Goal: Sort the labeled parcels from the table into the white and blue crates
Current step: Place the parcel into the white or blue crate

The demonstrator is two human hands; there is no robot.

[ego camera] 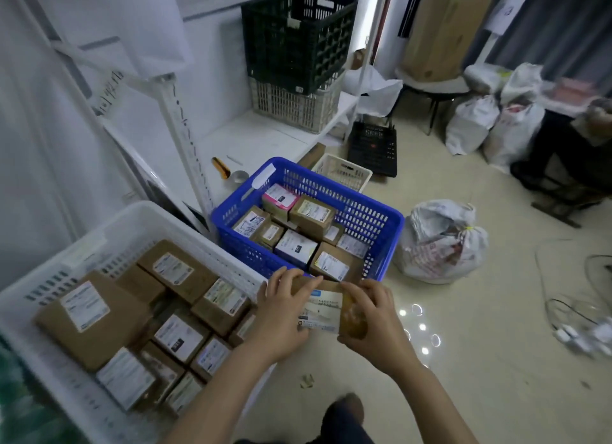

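Forearms come up from the bottom of the head view, both bare, meeting on one parcel (323, 311) held above the floor. The left hand (281, 314) grips the parcel's left end, fingers curled over the far edge. The right hand (374, 324) pinches the right end, fingers bent round the brown side. The label faces up between the two hands, so I'd call this the read-and-decide step.

The print is too blurred to say which crate it belongs to. The white crate (185, 225) sits just left of the left hand, packed with brown boxes. The blue crate (381, 211) lies just beyond the fingertips, also holding labeled boxes, and the parcel's far edge hangs close to its near rim.

To do it well, hold the label level and steady for the read. Then lower the parcel label-up into a gap instead of tossing it onto a corner. Both wrists angle inward, and the elbows are out of sight below. A tied white sack (440, 241) rests on the floor beyond the right hand.
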